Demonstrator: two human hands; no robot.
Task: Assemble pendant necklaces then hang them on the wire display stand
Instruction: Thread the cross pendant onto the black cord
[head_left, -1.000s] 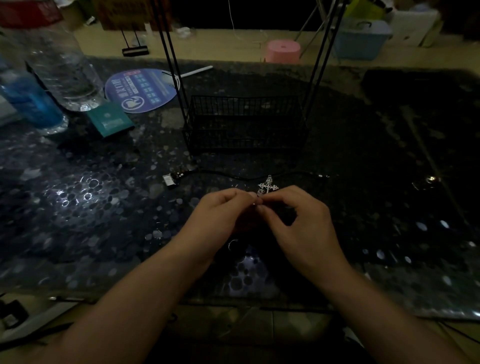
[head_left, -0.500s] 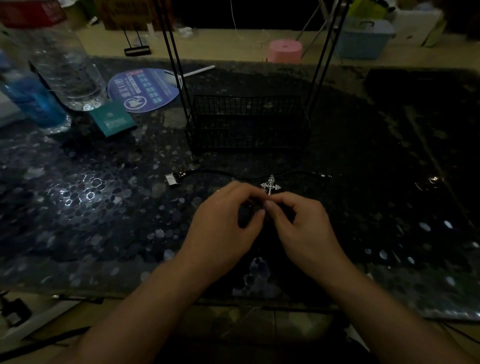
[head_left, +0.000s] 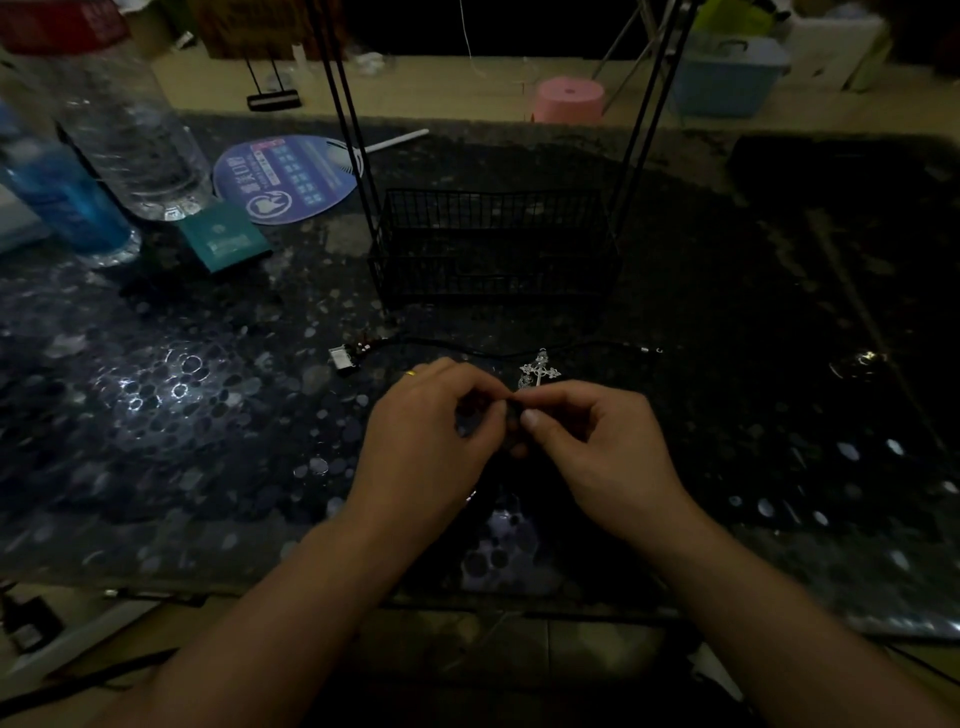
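Two bare hands met over a dark glass tabletop (head_left: 171, 395) patterned with pale round pebbles, the widest surface in view. Behind them stood a black wire display stand (head_left: 493, 249), its mesh basket resting on the table and thin rods rising out of frame. At the far left were a large clear plastic water bottle (head_left: 124, 135) and a blue bottle (head_left: 57, 202), with a round blue printed hand fan (head_left: 288, 179) and a small teal packet (head_left: 224, 236) lying beside them. The left hand (head_left: 431, 441) and the right hand (head_left: 602, 447) had their fingertips pressed together, fingers curled, pinching something too small and dark to make out. A thin black necklace cord (head_left: 467, 349) ran across the table between the stand and the hands. Just above the right fingertips showed a silver cross pendant (head_left: 539, 370); whether it was held or lay on the glass could not be told.
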